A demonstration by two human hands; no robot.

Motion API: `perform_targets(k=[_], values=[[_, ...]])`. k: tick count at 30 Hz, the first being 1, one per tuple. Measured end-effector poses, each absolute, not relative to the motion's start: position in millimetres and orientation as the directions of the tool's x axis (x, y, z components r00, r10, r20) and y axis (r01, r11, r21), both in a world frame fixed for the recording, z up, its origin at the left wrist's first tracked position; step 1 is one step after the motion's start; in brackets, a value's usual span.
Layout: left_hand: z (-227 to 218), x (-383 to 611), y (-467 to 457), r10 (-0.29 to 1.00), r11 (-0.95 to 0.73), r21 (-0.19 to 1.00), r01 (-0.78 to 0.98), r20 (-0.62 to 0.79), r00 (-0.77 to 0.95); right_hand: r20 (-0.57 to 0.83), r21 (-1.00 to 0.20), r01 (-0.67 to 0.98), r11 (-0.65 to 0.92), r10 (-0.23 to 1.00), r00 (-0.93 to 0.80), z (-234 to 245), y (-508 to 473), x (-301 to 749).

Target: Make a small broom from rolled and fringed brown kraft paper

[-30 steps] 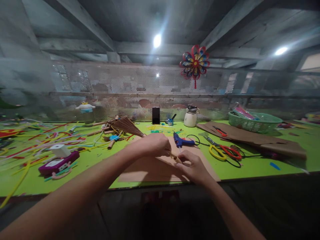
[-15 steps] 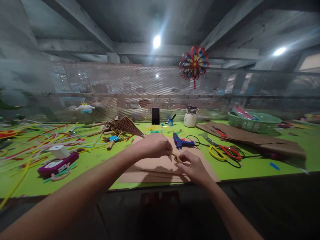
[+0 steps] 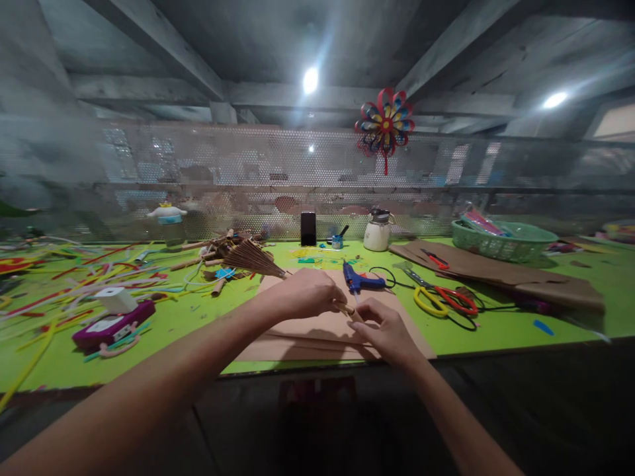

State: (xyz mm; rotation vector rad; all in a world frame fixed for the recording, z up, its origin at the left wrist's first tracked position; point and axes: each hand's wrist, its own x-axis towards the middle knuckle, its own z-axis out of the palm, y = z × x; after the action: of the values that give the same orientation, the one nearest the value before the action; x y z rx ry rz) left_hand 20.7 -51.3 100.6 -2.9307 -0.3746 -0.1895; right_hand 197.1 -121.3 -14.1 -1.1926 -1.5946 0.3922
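Over the brown paper sheets, my left hand is closed on a thin brown paper piece, its fingers bent down over it. My right hand pinches a short brown paper roll between thumb and fingers. The two pieces meet between my fingertips; whether they are joined I cannot tell. A fan-shaped bundle of thin brown strips lies behind my left hand, its narrow end hidden by the hand. Just beyond my right hand lies a blue glue gun, nozzle pointing away.
Yellow-handled scissors and red-handled scissors lie right, near a black cable. Folded brown paper and a green basket are behind them. Left are a purple power strip and scattered coloured strips. A phone and white jug stand behind.
My left hand has shifted slightly right and down, bringing its thin paper piece up against the end of the roll. My right hand has barely moved.
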Motion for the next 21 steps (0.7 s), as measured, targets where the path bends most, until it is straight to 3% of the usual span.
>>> perform_targets(k=[7, 14, 21], values=[[102.7, 22.5, -56.9, 0.23, -0.953, -0.165, 0.252, 0.145, 0.962, 0.533, -0.749, 0.493, 0.442, 0.844, 0.054, -11.7, -122.5, 197.6], [107.6, 25.5, -61.1, 0.283, -0.945, -0.146, 0.293, 0.089, 0.955, 0.592, -0.669, 0.564, 0.484, 0.806, 0.011, -11.0, -122.7, 198.8], [103.2, 25.0, -61.0, 0.24, -0.949, -0.176, 0.261, 0.131, 0.962, 0.669, -0.564, 0.63, 0.534, 0.743, -0.032, -6.2, -125.6, 197.3]])
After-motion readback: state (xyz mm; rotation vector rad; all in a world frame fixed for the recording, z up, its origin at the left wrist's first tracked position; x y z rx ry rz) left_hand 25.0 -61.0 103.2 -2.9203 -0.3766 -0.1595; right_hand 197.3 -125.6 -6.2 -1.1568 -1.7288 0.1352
